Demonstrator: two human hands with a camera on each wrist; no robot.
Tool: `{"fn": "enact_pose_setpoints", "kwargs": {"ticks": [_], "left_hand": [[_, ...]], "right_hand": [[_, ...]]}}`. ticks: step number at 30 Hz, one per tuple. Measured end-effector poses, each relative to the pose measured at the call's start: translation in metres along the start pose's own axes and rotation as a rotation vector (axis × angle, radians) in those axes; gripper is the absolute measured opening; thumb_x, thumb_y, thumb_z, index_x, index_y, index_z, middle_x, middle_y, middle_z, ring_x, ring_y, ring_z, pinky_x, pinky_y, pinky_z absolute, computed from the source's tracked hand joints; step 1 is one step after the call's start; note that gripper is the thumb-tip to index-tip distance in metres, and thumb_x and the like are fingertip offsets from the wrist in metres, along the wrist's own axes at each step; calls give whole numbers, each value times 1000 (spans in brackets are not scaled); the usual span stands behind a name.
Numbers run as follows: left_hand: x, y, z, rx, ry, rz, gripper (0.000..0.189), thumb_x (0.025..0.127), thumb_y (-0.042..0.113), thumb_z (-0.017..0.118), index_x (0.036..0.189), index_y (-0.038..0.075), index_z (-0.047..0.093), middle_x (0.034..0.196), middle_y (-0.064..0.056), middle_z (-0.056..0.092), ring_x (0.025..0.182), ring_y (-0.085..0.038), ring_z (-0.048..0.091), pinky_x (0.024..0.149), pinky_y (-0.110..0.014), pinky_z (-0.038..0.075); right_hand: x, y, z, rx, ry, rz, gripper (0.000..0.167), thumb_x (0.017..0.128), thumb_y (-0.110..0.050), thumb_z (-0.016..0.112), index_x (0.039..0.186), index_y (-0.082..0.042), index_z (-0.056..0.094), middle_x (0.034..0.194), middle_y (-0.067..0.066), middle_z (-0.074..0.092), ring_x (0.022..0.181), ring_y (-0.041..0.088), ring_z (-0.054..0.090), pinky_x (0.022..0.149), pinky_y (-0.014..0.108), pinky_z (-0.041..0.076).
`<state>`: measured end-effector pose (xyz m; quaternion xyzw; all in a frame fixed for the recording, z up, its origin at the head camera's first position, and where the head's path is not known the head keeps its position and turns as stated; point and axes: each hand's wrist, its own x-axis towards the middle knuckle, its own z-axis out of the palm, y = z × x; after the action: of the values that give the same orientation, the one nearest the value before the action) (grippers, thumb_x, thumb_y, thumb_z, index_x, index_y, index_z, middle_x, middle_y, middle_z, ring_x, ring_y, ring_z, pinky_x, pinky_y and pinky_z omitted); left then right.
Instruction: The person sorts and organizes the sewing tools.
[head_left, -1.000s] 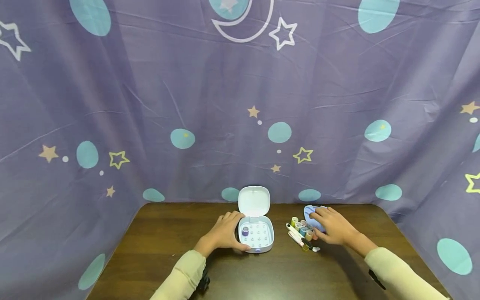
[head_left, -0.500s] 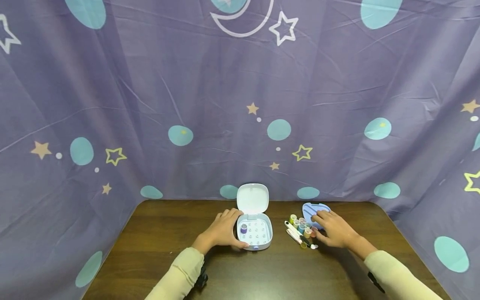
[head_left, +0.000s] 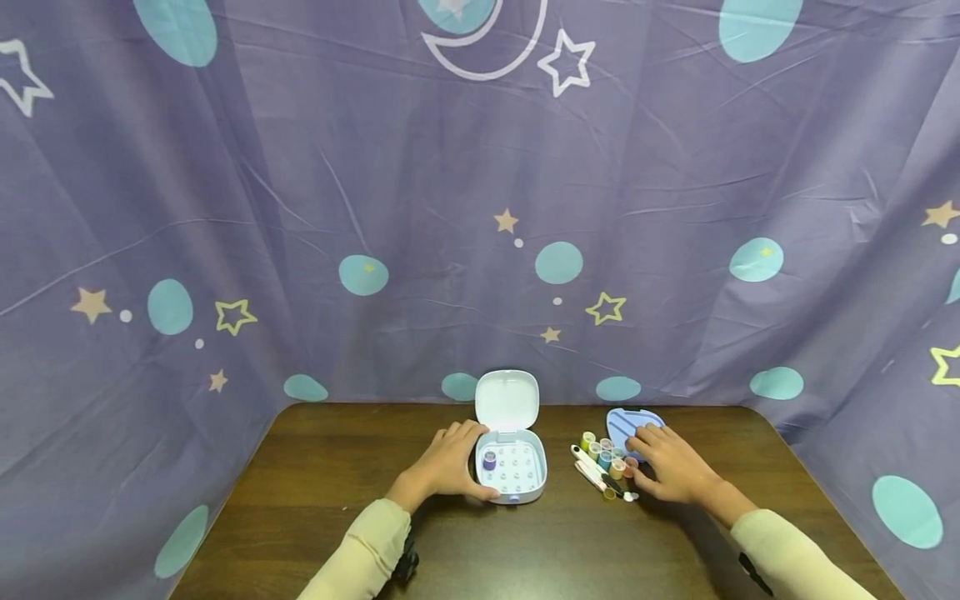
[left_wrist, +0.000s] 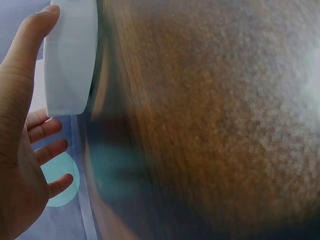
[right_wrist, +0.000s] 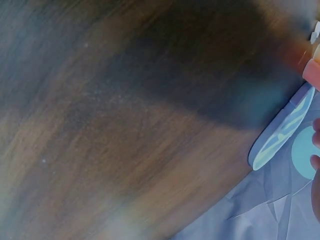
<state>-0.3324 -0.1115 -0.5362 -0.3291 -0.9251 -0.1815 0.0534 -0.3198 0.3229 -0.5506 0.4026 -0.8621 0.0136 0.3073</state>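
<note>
A white sewing box [head_left: 542, 479] with its lid [head_left: 507, 400] raised stands at the middle of the table. My left hand [head_left: 444, 467] grips its left side, thumb at the front and fingers toward the back; in the left wrist view, that thumb lies along the box wall [left_wrist: 71, 65]. Inside, a purple thread spool [head_left: 490, 460] sits at the left among small pegs. My right hand [head_left: 670, 463] is at the right, thumb and fingertips close beside a red thread spool [head_left: 631, 468]. The right wrist view shows this spool [right_wrist: 312, 73], with only some fingertips at the edge.
Several thread spools [head_left: 605, 459] in yellow, blue and orange stand grouped left of my right hand. Long white tools [head_left: 589, 468] and a black-handled piece [head_left: 612, 485] lie before them. Behind is a blue tray-like piece [head_left: 619, 423]. A purple curtain [head_left: 450, 333] hangs behind the table.
My right hand has shifted slightly, drawing back a little from over the spools, so the red spool shows more fully. The left hand keeps its hold on the sewing box.
</note>
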Motion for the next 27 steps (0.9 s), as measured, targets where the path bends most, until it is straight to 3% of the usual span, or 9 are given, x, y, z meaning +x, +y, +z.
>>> {"fn": "enact_pose_setpoints", "kwargs": {"ticks": [11, 20, 27], "left_hand": [[1, -2, 3, -8, 1, -6, 105, 62, 71, 84, 143, 12, 50, 133, -4, 58, 118, -22, 52, 99, -47, 42], [1, -6, 4, 0, 10, -4, 106, 62, 72, 83, 143, 12, 50, 133, -4, 58, 116, -21, 51, 98, -47, 42], [0, -2, 5, 8, -4, -7, 107, 62, 74, 83, 143, 12, 49, 135, -2, 56, 116, -19, 50, 97, -44, 42]], "right_hand": [[-4, 1, 4, -50, -22, -2, 27, 74, -34, 67, 91, -14, 60, 88, 0, 45, 84, 23, 46, 77, 43, 39], [-3, 0, 7, -72, -36, 13, 25, 75, -36, 66, 88, -17, 56, 87, -1, 45, 83, 23, 46, 78, 42, 36], [-2, -6, 1, -80, 4, 5, 24, 74, -34, 68, 82, -17, 53, 83, -3, 40, 80, 18, 40, 75, 39, 34]]}}
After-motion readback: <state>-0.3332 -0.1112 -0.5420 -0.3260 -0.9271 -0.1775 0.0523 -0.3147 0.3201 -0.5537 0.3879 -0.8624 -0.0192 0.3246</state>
